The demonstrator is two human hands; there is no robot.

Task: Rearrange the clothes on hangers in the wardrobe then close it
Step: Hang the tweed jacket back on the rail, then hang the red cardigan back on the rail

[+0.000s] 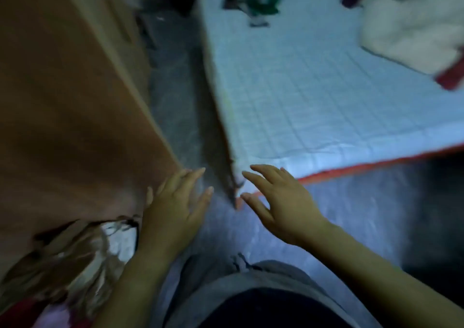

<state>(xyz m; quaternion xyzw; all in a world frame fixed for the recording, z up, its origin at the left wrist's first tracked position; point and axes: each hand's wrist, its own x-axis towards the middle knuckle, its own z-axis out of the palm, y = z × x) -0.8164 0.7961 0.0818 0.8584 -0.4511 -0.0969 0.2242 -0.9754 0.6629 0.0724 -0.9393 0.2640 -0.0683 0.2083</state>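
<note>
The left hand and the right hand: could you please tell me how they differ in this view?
The left hand lies beside the brown wooden wardrobe panel; the right hand reaches toward the corner of the pale blue quilted mattress. The left points straight ahead; the right slants toward it. Both are open, fingers straight, holding nothing.

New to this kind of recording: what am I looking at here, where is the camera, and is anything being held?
There is no machine: a person wears one camera on the head, looking down at their bare hands. The left hand and right hand reach forward, fingers straight, holding nothing. At the left stands a brown wooden panel, likely the wardrobe; the left hand is near its edge. At the right lies a mattress with a pale checked cover, a white cloth on it. Everything is blurred.
</note>
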